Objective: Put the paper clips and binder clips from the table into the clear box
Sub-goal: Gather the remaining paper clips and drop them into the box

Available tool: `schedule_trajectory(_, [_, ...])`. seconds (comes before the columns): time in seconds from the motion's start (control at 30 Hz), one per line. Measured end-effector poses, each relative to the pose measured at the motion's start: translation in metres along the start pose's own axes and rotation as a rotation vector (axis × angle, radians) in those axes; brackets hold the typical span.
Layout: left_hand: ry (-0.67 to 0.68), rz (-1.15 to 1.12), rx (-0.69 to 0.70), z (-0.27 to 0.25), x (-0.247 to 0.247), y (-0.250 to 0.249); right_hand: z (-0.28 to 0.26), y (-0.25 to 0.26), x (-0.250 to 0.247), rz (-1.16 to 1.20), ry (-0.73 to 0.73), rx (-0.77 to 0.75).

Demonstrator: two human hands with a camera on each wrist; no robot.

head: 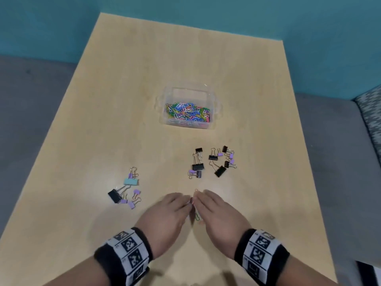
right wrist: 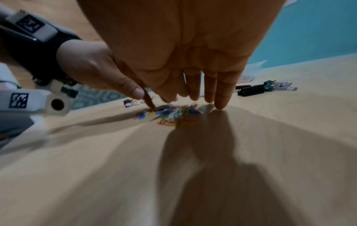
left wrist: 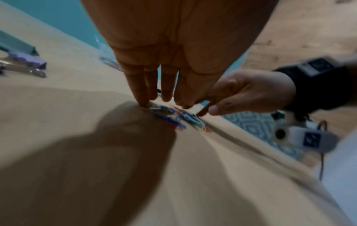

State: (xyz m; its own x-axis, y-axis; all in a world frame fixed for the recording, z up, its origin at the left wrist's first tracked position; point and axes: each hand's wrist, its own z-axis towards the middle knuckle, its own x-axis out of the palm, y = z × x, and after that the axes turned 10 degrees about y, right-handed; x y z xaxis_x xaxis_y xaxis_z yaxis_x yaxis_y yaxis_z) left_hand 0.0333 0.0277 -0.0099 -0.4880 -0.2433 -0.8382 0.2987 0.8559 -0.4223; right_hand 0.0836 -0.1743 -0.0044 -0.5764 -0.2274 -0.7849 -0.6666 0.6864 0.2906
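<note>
A clear box [head: 189,93] stands mid-table with many coloured paper clips [head: 187,112] inside. Near the front of the table a small pile of coloured paper clips [head: 195,212] lies between my two hands. My left hand [head: 167,211] and right hand [head: 216,213] stand fingertips-down on either side of it, their fingers straight and touching the table. The left wrist view shows the left hand [left wrist: 164,91] pressing against the pile [left wrist: 173,117]; in the right wrist view the right hand [right wrist: 193,91] borders the pile [right wrist: 173,116]. Binder clips lie in a left group [head: 125,189] and a right group [head: 212,162].
The wooden table [head: 123,100] narrows toward a teal wall. Grey floor lies on both sides, and a patterned seat [head: 371,112] stands at the far right. Both wrists wear black bands with printed markers.
</note>
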Motion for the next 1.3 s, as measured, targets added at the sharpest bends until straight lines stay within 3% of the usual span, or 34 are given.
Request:
schedule_trajectory(0.1, [0.043, 0.175, 0.071, -0.005, 0.013, -0.002, -0.007, 0.001, 0.008, -0.099, 0.034, 0.014])
schedule_trajectory(0.23, [-0.019, 0.159, 0.079, -0.020, 0.012, 0.001, -0.024, 0.002, 0.011, -0.100, -0.009, -0.048])
schedule_trajectory(0.33, [-0.087, -0.011, -0.117, -0.034, 0.011, 0.002, -0.037, 0.002, 0.017, 0.079, -0.105, 0.070])
schedule_trajectory(0.43, [-0.072, -0.232, -0.330, -0.036, 0.017, 0.002, -0.037, 0.010, 0.019, 0.366, -0.120, 0.255])
schedule_trajectory(0.53, [-0.089, -0.344, -0.352, -0.022, 0.017, -0.007, -0.020, 0.024, 0.016, 0.640, -0.176, 0.262])
schedule_trajectory(0.67, [-0.191, -0.489, -0.386, -0.003, 0.007, -0.017, 0.003, 0.035, 0.009, 0.697, -0.216, 0.240])
schedule_trajectory(0.77, [-0.197, -0.432, -0.442, 0.000, 0.003, -0.016, 0.002, 0.027, 0.003, 0.543, -0.286, 0.289])
schedule_trajectory(0.93, [-0.053, -0.207, -0.365, 0.003, 0.007, -0.022, 0.005, 0.025, 0.003, 0.190, -0.137, 0.285])
schedule_trajectory(1.13, [-0.117, -0.266, -0.397, 0.023, 0.005, -0.018, 0.024, 0.028, -0.002, 0.274, -0.213, 0.276])
schedule_trajectory(1.3, [-0.119, -0.281, -0.396, 0.034, 0.000, -0.010, 0.031, 0.022, -0.009, 0.279, -0.190, 0.276])
